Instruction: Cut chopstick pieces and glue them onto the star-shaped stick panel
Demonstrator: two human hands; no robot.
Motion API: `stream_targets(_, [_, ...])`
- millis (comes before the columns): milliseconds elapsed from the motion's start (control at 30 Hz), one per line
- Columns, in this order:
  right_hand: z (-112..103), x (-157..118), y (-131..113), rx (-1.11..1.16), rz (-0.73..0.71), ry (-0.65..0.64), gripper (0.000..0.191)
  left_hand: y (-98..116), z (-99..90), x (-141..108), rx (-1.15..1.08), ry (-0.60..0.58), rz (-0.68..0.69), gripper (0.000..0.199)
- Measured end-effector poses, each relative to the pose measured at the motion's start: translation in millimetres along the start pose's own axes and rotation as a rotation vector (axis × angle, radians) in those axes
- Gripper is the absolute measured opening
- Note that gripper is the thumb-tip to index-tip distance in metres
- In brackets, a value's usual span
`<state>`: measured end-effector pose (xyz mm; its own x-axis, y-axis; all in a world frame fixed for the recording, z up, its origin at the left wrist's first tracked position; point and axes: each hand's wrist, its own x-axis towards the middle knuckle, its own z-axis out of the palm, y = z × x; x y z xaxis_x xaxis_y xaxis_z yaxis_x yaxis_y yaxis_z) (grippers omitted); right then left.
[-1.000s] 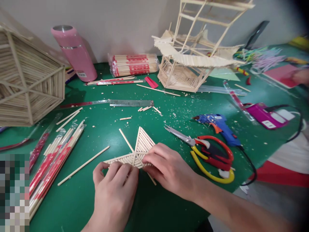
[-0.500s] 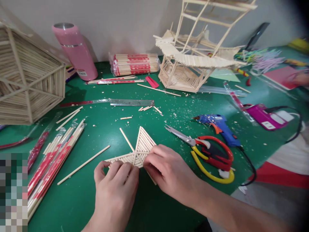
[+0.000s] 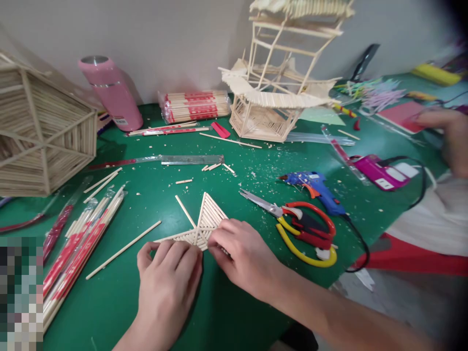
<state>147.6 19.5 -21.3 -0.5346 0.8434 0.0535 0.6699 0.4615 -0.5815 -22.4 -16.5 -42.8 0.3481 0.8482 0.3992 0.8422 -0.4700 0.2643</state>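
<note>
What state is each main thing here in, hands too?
Stick panel: partly filled in
Left hand: fingers bent, on the panel
Right hand: fingers bent, on the panel
Scissors: lying flat, handles apart
Glue gun: lying on its side, heat unclear
Pink bottle: standing
Wrapped sticks: bundled in clear film
Stick tower: standing

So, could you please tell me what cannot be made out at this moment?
All in the head view:
Stick panel, near edge: hidden by the left hand and right hand.
Stick lattice: cut off by the left edge.
Stick tower, top: cut off by the upper edge.
Co-worker's hand: blurred, at the right edge.
Pink bottle, label: too small to read.
</note>
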Motion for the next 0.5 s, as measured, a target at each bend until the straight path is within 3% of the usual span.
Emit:
stream_targets(267, [-8, -7, 7, 0.162, -0.009, 0.178, 0.011, 2, -1.5, -5, 0.128, 0.037, 0.032, 0.013])
stream_targets(500, [0, -11, 11, 0.134, -0.016, 0.120, 0.010, 11, 1.4, 5, 0.131, 0.076, 0.088, 0.027])
